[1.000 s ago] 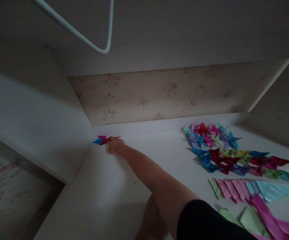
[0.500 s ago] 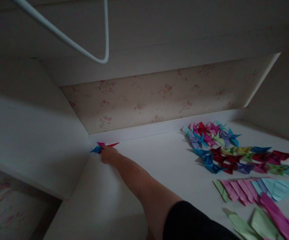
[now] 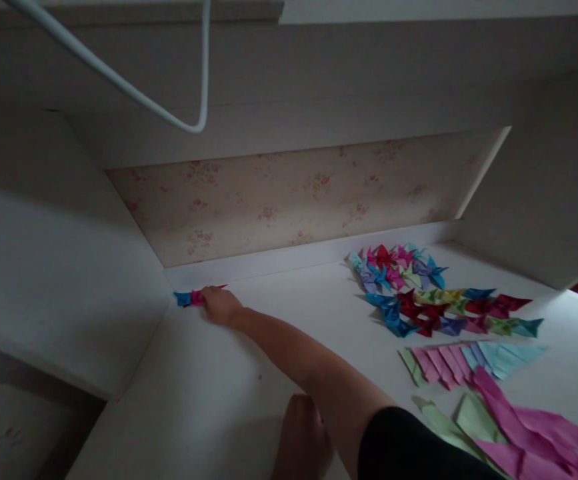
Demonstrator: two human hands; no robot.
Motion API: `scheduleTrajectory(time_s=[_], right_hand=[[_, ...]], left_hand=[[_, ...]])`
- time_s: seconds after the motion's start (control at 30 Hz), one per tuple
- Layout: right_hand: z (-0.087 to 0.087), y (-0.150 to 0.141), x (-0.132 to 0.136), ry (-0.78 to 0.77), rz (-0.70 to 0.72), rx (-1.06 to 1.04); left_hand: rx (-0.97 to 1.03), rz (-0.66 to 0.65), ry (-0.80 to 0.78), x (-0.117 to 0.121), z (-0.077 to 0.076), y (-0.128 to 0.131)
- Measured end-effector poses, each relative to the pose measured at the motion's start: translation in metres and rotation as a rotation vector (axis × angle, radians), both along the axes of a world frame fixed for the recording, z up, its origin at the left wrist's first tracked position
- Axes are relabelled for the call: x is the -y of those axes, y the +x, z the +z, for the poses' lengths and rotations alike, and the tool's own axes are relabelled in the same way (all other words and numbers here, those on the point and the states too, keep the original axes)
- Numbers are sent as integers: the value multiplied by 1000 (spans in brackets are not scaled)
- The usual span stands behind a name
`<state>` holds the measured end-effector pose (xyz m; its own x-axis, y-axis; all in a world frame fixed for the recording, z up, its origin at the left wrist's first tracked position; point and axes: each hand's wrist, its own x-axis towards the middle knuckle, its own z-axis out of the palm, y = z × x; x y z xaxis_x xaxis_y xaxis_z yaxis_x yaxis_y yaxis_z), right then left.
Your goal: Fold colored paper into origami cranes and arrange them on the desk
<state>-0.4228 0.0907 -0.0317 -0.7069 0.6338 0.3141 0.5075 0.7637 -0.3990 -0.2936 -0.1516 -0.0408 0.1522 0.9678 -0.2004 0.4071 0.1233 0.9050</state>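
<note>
My right hand [image 3: 221,305], reaching across from the lower right, is at the back left corner of a white desk. Its fingers are closed on an origami crane, whose red tip [image 3: 222,287] shows above the knuckles. Just left of the fingertips lie a pink folded paper piece [image 3: 197,298] and a blue one [image 3: 183,299], close together. Low in the middle, partly behind the right forearm, is my left hand [image 3: 301,437], rounded, with its fingers hidden from view.
Rows of colourful origami cranes [image 3: 431,312] cover the right side of the desk [image 3: 219,387]. Nearer lie overlapping pink, green and light blue folded papers [image 3: 443,367] and loose pink and green strips [image 3: 539,427]. A white curved rod [image 3: 133,93] hangs overhead, below a shelf.
My view has shifted slightly, so the desk things appear farther left. The right hand now sits right of the blue and pink pieces, uncovering them. My left hand has risen into view.
</note>
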Motion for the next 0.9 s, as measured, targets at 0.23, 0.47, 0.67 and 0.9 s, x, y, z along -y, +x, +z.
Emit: scheduleTrajectory(time_s=[0.23, 0.47, 0.67, 0.9], right_hand=[[7, 63, 33, -8, 14, -146], [32, 137, 84, -194, 5, -451], [39, 212, 141, -568, -95, -808], [27, 277, 184, -689, -280, -989]], left_hand=[[-56, 33, 76, -38, -16, 4], [-104, 54, 160, -35, -14, 3], [-73, 81, 204, -35, -12, 4], [224, 230, 102, -36, -8, 1]])
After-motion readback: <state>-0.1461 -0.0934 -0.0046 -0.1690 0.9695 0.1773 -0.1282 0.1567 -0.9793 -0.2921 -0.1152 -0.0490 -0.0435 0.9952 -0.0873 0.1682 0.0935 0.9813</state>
